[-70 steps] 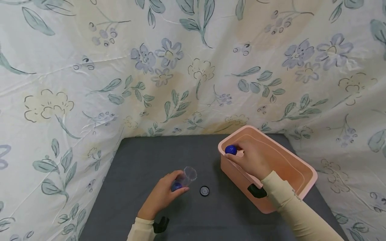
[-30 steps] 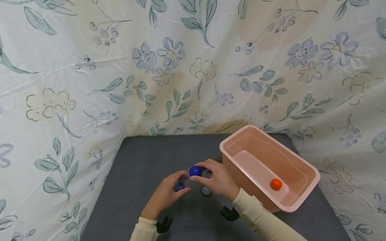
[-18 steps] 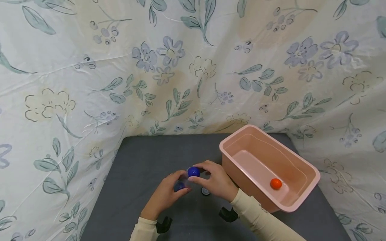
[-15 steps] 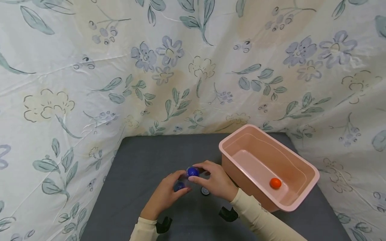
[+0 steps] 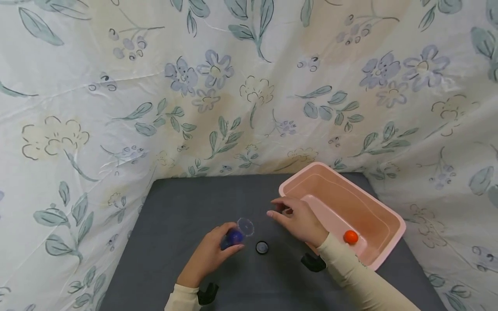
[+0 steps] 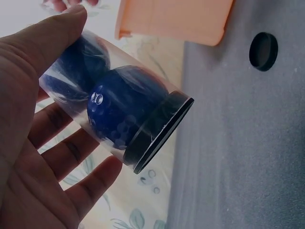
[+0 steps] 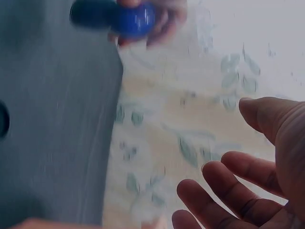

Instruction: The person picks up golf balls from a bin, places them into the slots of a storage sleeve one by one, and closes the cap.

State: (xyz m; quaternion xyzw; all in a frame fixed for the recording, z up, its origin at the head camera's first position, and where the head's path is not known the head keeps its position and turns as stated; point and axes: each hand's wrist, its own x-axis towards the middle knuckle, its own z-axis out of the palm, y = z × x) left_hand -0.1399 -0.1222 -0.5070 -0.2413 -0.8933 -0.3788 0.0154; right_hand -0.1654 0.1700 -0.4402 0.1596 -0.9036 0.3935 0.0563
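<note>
- Gripping a clear plastic tube (image 5: 245,227) with the left hand (image 5: 210,252), between thumb and fingers; holding it tilted above the dark gray tabletop (image 5: 202,203), with the clear rim turned toward the right hand (image 5: 301,220);
- Enclosing in that tube two blue dimpled golf balls (image 6: 126,102), lined up lengthwise; nestling one beside the black end cap (image 6: 158,131), the other partly hidden behind the left thumb;
- Empty in the right hand's grip, with thumb parted from loosely bent fingers; hovering between the tube and the pink plastic bin (image 5: 346,194), covering part of the bin's near rim in the head view; impossible to tell whether above that rim or in front of it;
- Lying on the tabletop between both hands, near the tube, a loose black cap (image 5: 262,247);
- Resting on the bin's floor, toward the near right end, an orange ball (image 5: 351,237);
- Hanging behind and at both sides, floral fabric (image 5: 218,129); covering both forearms, cream sleeves (image 5: 365,272).
</note>
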